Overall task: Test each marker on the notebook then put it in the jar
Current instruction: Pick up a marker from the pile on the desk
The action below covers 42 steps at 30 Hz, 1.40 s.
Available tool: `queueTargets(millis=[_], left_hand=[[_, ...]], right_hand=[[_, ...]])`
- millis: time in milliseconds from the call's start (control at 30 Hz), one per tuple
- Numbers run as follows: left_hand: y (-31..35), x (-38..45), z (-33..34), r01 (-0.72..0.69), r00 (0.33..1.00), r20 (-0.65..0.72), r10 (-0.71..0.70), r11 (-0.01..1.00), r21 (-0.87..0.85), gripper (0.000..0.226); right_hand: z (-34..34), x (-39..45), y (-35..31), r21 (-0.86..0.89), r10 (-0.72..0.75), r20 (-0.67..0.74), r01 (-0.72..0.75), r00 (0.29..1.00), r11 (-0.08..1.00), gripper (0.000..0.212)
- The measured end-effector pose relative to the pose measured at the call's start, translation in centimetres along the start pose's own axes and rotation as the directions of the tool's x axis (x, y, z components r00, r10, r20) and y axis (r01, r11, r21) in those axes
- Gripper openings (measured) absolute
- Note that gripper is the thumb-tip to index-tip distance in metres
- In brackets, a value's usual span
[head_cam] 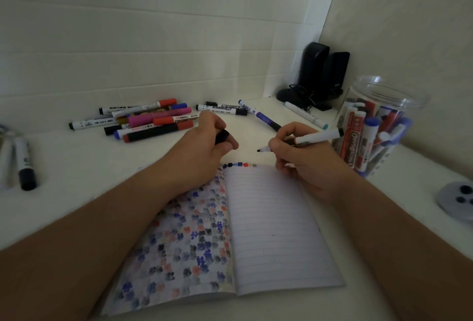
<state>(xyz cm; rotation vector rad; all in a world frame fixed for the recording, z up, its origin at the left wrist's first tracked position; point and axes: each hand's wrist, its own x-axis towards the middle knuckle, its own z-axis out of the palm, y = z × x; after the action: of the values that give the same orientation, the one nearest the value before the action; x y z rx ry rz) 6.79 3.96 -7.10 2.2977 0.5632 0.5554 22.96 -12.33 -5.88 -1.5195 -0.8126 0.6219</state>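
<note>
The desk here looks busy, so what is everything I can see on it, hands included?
Notebook: one, open; left page covered in coloured test marks, right page lined with a short row of marks at its top; centre front.
Jar: one, clear, open-topped, holding many markers; right.
Loose marker pile: about a dozen, red, pink, blue, black, white; back left.
Side markers: a couple, white with dark caps; far left edge.
Speakers: two, black; back corner.
Round grey object: one; far right edge.
Uncapped marker: one, white barrel, black tip, held above the notebook.
Cap: one, black.
Left hand: grips the cap.
Right hand: grips the uncapped marker.
</note>
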Motion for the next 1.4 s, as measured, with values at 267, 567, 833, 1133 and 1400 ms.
queueTargets(millis=[267,567,833,1133,1400], left_hand=[[0.2,-0.1,0.1,-0.083,0.994,-0.072,0.085,0.996,0.033,0.02],[0.6,-0.2,0.2,-0.121,0.991,-0.043,0.123,0.992,0.04,0.024],[0.3,-0.2,0.2,-0.144,0.983,-0.11,0.144,0.99,0.007,0.023],[0.8,-0.3,-0.3,-0.177,0.953,-0.215,0.213,0.969,0.174,0.026],[1.8,-2.2,-2.1,-0.209,0.966,-0.066,0.25,0.906,0.369,0.016]], right_hand=[[-0.3,-1.0,-1.5,0.268,0.129,0.135,-0.162,0.982,0.95,0.03],[0.8,-0.8,-1.3,0.163,0.136,0.04,-0.141,0.99,0.977,0.017],[0.7,-0.9,-0.7,0.103,0.063,-0.018,-0.061,0.998,0.993,0.017],[1.6,-0.8,-0.9,0.077,0.041,-0.024,-0.039,0.999,0.996,0.017],[5.1,-2.8,-1.1,-0.167,-0.276,0.154,0.3,0.949,0.939,0.023]])
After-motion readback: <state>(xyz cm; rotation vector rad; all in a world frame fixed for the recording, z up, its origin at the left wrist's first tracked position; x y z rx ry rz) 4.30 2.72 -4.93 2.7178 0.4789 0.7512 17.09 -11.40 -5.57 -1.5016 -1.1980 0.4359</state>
